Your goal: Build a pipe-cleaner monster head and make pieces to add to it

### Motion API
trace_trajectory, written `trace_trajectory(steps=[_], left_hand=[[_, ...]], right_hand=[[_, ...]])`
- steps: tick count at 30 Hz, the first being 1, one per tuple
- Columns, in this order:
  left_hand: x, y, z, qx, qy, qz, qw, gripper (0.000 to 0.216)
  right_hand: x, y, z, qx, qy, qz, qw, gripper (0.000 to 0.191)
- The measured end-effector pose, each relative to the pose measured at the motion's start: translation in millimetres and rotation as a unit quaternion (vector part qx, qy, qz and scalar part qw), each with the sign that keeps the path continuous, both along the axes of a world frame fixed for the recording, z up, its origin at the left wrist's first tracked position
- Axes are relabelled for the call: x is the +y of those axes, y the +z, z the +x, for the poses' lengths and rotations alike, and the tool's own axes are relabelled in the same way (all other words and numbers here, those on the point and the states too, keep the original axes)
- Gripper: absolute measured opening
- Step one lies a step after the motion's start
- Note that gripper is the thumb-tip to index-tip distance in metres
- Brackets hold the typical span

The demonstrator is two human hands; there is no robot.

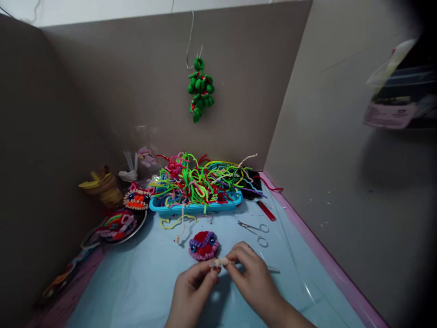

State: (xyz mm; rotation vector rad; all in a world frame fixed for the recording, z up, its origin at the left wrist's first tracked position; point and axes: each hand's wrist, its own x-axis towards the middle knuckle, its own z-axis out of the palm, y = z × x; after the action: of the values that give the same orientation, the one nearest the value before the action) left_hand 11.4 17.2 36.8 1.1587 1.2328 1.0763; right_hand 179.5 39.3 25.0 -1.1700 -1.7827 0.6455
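Observation:
Between my two hands is a short, cream-coloured fuzzy piece (221,262), which looks like twisted pipe cleaner. My left hand (194,287) pinches its left end between thumb and fingertips. At the other end, my right hand (251,275) grips it the same way. Just beyond my fingers lies a round red, purple and pink fuzzy figure (204,246) with blue eyes. Small scissors (254,231) rest on the table to the right, blades partly apart. A thin pale tool (273,269) shows partly from behind my right hand.
A blue tray (196,209) overflows with coloured pipe cleaners (198,180) at the back. A red-handled item (265,211) lies right of it. On the left are a dark dish (131,234) of fuzzy figures and a brown pot (108,189). Grey partitions (143,82) enclose the table; a green ornament (200,89) hangs behind.

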Motion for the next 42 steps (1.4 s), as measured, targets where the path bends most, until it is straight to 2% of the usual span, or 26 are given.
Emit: trace_trajectory(steps=[4,10,13,17,22,27,30,34,38,42], left_hand=[[-2,0.0,1,0.026,0.009,0.008,1.000,0.032],[-2,-3.0,-1,0.030,0.037,-0.011,0.999,0.037],[-3,-4.5,0,0.032,0.039,-0.008,0.999,0.035],[-4,-2.1,2,0.039,0.040,0.004,0.998,0.031],[-3,6.0,-1,0.085,0.017,0.070,0.994,0.023],[-2,9.6,-3,0.099,0.008,0.132,0.986,0.018],[-2,6.0,-2,0.080,0.018,0.102,0.991,0.019],[-1,3.0,0,0.007,0.052,0.030,0.998,0.035],[1,6.9,1,-0.004,0.040,0.019,0.999,0.032],[3,11.9,3,-0.041,0.042,-0.024,0.998,0.035]], right_hand=[[-2,-4.3,-1,-0.022,-0.028,0.015,0.999,0.021],[-7,-6.0,-7,-0.041,-0.055,0.099,0.993,0.024],[-9,-5.3,-9,-0.049,-0.055,0.104,0.992,0.024],[-10,0.2,-8,-0.037,-0.005,0.048,0.998,0.022],[-8,14.1,-1,-0.035,0.100,-0.033,0.994,0.041],[-7,21.0,2,-0.045,0.159,-0.057,0.985,0.015],[-6,19.4,1,-0.040,0.143,-0.051,0.988,0.023],[-3,16.2,1,-0.018,0.090,-0.038,0.995,0.026],[-1,14.5,1,-0.022,0.053,-0.025,0.998,0.026],[-2,13.4,1,-0.030,0.027,-0.001,0.999,0.024]])
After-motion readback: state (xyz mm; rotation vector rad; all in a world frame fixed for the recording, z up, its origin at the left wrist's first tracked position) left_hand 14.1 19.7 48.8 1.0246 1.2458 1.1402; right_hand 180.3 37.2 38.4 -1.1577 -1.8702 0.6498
